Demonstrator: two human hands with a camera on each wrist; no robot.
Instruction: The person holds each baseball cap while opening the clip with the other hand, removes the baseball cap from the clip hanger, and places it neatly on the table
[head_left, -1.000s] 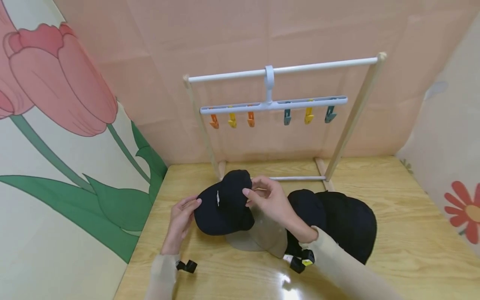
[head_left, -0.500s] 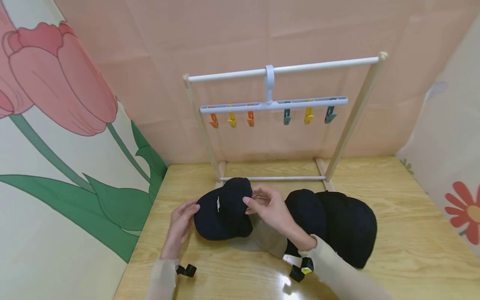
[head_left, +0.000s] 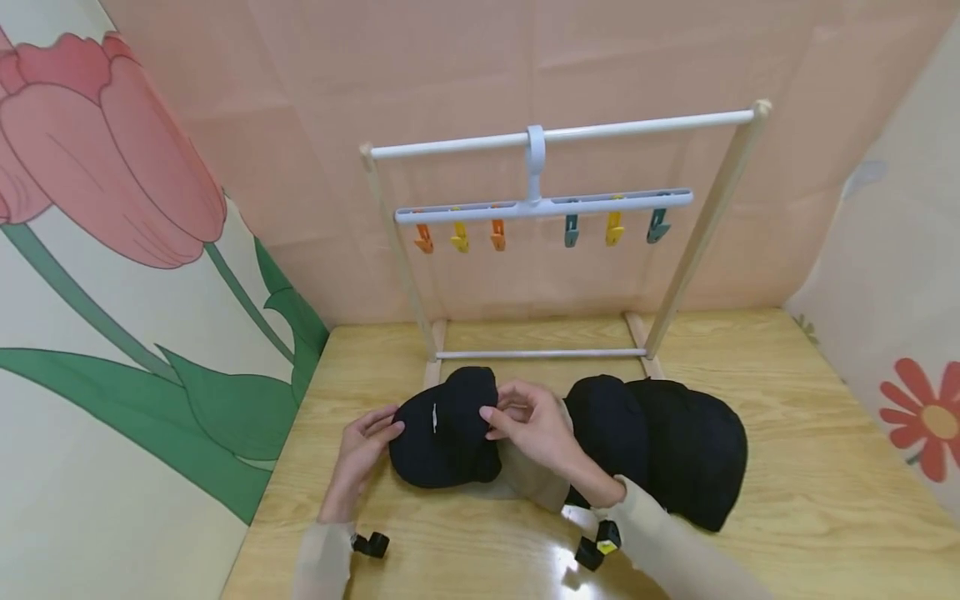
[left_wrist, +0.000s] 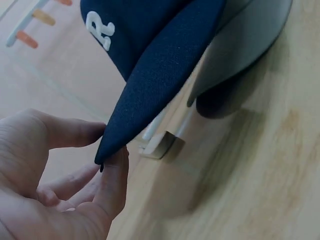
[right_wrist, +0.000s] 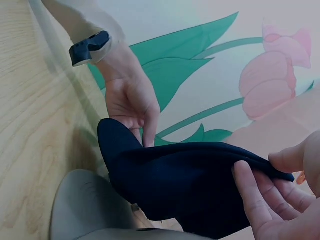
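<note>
A dark navy baseball cap (head_left: 450, 442) with a white raised letter on its front is held between both hands above the table. My left hand (head_left: 363, 450) pinches the edge of its brim (left_wrist: 145, 100) between thumb and fingers. At the crown's other side, my right hand (head_left: 536, 425) grips the cap's edge; in the right wrist view the right fingers (right_wrist: 250, 195) lie under the fabric, thumb on top. A grey-beige cap (head_left: 536, 479) lies beneath and behind the right hand, partly hidden. Right of it sit a navy cap (head_left: 607, 425) and a black cap (head_left: 693, 450), overlapping.
Behind the caps stands a wooden rack (head_left: 701, 233) with a white top bar. From it hangs a pale blue hanger (head_left: 532, 204) bearing several orange, yellow and teal clips (head_left: 572, 231). The wooden table (head_left: 795, 417) meets flower-printed walls at left and right.
Both hands have lowered the navy cap slightly toward the table, keeping the same hold. The other caps and the rack stay where they were; the head view has shifted a little.
</note>
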